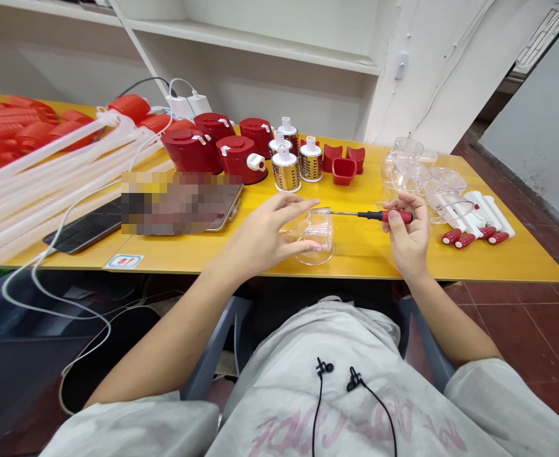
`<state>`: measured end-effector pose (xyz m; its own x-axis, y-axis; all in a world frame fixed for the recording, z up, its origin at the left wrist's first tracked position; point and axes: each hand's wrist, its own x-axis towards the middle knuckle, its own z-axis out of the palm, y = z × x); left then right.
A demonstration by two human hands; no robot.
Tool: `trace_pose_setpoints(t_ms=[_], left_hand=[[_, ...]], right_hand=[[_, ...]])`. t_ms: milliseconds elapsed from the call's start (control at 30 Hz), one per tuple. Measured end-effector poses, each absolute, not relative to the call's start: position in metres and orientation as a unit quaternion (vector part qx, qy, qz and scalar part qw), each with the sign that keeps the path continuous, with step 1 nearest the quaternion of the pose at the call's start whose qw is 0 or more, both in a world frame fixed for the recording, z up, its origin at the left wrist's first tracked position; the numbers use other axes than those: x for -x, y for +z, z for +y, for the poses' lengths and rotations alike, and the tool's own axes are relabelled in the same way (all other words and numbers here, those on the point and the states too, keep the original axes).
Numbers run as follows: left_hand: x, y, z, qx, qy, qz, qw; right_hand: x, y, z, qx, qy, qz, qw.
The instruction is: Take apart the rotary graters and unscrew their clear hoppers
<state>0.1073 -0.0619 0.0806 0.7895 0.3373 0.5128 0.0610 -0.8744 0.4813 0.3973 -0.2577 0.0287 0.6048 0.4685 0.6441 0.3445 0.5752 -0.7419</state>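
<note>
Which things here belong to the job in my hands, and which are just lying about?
Belongs to the job:
clear plastic part
screwdriver
likely also the red bases, metal drums, white cranks

Seemingly lying about:
phone
earphones
white power block
orange ribbed pieces

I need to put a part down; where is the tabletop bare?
Bare: the yellow table along its front right edge, before the red-tipped white pieces; and between the red scoops and clear parts, behind the screwdriver. Crowded: the left, with orange parts and white tubes, and back middle, with red housings and metal drums.
</note>
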Motion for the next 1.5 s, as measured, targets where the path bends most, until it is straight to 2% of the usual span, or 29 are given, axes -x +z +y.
trace_pose_setpoints(t_ms=[267,500,667,933,1067,1267,1500], left_hand=[[-0.107,0.082,-0.063,-0.920,0.305,0.111,0.219],[-0.107,0.082,-0.061,-0.925,0.301,0.117,0.202],[-0.107,0.082,-0.058,-0.926,0.298,0.107,0.204],[-0.110,0.074,-0.054,-0.929,0.308,0.097,0.182],[-0.109,0.072,-0.053,-0.933,0.303,0.113,0.160],[-0.107,0.074,-0.052,-0.937,0.282,0.086,0.188],[-0.106,0.077,-0.064,-0.943,0.257,0.067,0.202]], right_hand=[[-0.402,0.027,-0.261,0.463,0.016,-0.467,0.753],[-0.400,0.028,-0.264,0.442,0.106,-0.432,0.779],[-0.400,0.037,-0.268,0.509,0.107,-0.450,0.726],[-0.390,0.036,-0.269,0.456,0.080,-0.436,0.772],[-0.383,0.031,-0.270,0.459,0.058,-0.446,0.766],[-0.383,0.033,-0.273,0.506,-0.017,-0.449,0.736],[-0.369,0.031,-0.273,0.439,-0.015,-0.471,0.765]])
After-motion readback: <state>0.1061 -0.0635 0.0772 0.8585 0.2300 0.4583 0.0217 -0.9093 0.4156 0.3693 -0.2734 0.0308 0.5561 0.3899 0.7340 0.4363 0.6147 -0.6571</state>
